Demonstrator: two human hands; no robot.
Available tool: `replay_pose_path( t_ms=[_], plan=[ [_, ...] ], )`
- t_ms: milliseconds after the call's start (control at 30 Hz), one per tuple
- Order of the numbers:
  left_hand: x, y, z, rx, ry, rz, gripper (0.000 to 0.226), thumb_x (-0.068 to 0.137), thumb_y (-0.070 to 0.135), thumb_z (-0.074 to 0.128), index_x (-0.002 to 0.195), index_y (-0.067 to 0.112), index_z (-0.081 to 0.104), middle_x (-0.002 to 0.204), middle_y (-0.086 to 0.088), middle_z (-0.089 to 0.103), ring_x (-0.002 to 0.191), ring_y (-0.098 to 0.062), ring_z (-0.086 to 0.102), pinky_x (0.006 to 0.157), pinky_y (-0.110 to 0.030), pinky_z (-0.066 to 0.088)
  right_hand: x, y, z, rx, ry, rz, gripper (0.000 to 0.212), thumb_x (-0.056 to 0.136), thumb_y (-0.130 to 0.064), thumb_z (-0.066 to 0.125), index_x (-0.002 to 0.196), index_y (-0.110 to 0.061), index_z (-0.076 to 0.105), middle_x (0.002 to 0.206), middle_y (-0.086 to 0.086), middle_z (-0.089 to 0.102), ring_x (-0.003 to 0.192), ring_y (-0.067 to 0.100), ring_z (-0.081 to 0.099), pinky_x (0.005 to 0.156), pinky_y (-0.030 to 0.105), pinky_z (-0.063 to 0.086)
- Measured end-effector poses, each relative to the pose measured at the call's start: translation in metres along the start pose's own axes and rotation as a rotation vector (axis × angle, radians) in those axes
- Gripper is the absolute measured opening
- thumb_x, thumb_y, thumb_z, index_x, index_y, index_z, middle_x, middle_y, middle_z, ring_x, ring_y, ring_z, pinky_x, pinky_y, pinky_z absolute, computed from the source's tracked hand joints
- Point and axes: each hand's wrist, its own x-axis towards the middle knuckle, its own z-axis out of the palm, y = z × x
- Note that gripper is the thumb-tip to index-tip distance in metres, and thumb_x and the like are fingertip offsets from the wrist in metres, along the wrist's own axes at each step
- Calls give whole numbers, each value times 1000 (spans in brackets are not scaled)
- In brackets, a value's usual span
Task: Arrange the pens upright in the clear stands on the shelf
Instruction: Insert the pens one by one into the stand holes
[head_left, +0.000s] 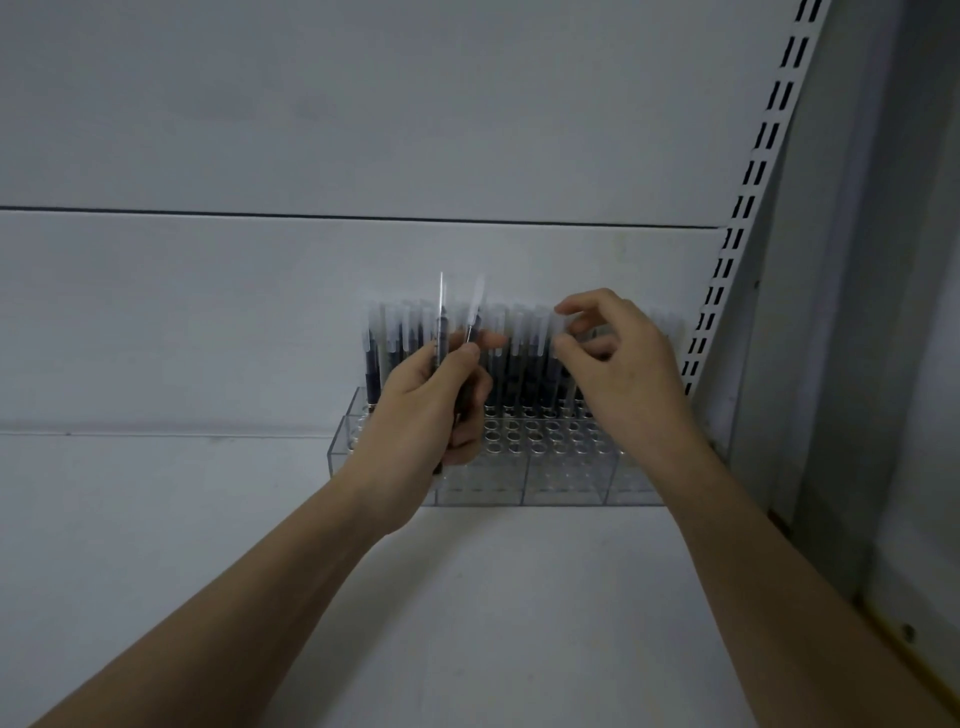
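Observation:
Clear stands (563, 480) with rows of round holes sit on the white shelf against the back wall. Several dark pens with frosted caps (519, 353) stand upright in the back rows. My left hand (431, 410) grips a small bunch of pens (441, 317), their capped ends pointing up in front of the standing row. My right hand (613, 364) hovers over the standing pens, its thumb and forefinger pinching the cap of one pen (558, 330) in the row. The front holes of the stands hold nothing.
The white shelf (467, 597) spreads out in front of the stands. A slotted white upright (748, 182) runs up the right side, with a grey side panel (857, 312) beyond it. The shelf's back wall (363, 130) is plain white.

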Motion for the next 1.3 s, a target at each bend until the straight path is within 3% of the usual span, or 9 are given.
replay_pose_path(
  t_ms=[133, 233, 333, 500, 667, 800, 1100, 1200, 1300],
  plan=[
    [0, -1, -1, 31, -10, 14, 28, 107, 21, 39, 122, 12, 61, 68, 0, 52, 47, -13, 36, 41, -23, 28, -4, -10, 0, -4, 110, -41, 20, 96, -17, 62, 115, -23, 63, 102, -5, 58, 85, 0, 58, 69, 6, 46],
    [-2, -1, -1, 51, -28, 28, 27, 106, 22, 40, 123, 14, 59, 70, 1, 57, 47, -13, 43, 41, -24, 34, -4, -20, -4, 157, 203, -41, 15, 96, -16, 62, 109, -23, 65, 92, -9, 61, 78, 0, 59, 66, 11, 49],
    [-3, -2, 1, 62, -49, 54, 25, 105, 22, 42, 123, 13, 58, 71, 0, 59, 48, -15, 44, 42, -26, 35, -7, -27, -2, 302, 131, -13, 12, 96, -17, 63, 107, -22, 65, 90, -4, 65, 77, 12, 65, 68, 23, 56],
    [-3, -6, 4, 77, -81, 54, 24, 105, 22, 43, 118, 12, 60, 72, -2, 54, 45, -14, 32, 41, -22, 26, -10, -32, 7, 387, -25, 11, 21, 95, -18, 65, 116, -22, 63, 90, -4, 69, 77, 8, 69, 70, 26, 57],
    [-5, -4, 7, 97, -137, 21, 22, 105, 21, 42, 105, 8, 60, 68, -2, 50, 47, -14, 26, 43, -26, 19, -13, -35, 10, 398, -64, 14, 31, 92, -22, 69, 122, -27, 61, 99, -4, 70, 85, 9, 71, 84, 35, 58],
    [-7, -3, 9, 132, -168, 14, 26, 106, 21, 41, 86, 6, 49, 58, 5, 47, 44, -13, 24, 43, -23, 19, -15, -36, 9, 376, -83, 3, 33, 89, -22, 73, 120, -25, 64, 93, -8, 68, 87, 4, 68, 83, 24, 57],
    [-7, -4, 9, 134, -153, 33, 22, 105, 21, 42, 96, 2, 50, 66, 1, 55, 43, -13, 36, 41, -22, 28, -14, -38, 5, 349, -130, -11, 38, 89, -16, 73, 124, -26, 65, 95, -5, 68, 90, 0, 67, 82, 11, 51],
    [-6, -3, 8, 98, -114, 36, 20, 103, 22, 45, 111, 10, 58, 81, -6, 66, 53, -20, 56, 43, -28, 47, -14, -39, 3, 403, -17, -2, 37, 92, -16, 69, 127, -26, 63, 102, -3, 68, 91, 0, 69, 79, 12, 53],
    [-5, -1, 6, 80, -37, 35, 22, 101, 22, 47, 119, 18, 60, 93, -7, 70, 61, -25, 65, 45, -31, 54, -10, -41, -5, 523, 252, 27, 32, 93, -11, 67, 123, -21, 60, 106, 1, 69, 88, 10, 72, 73, 19, 58]
  ],
)
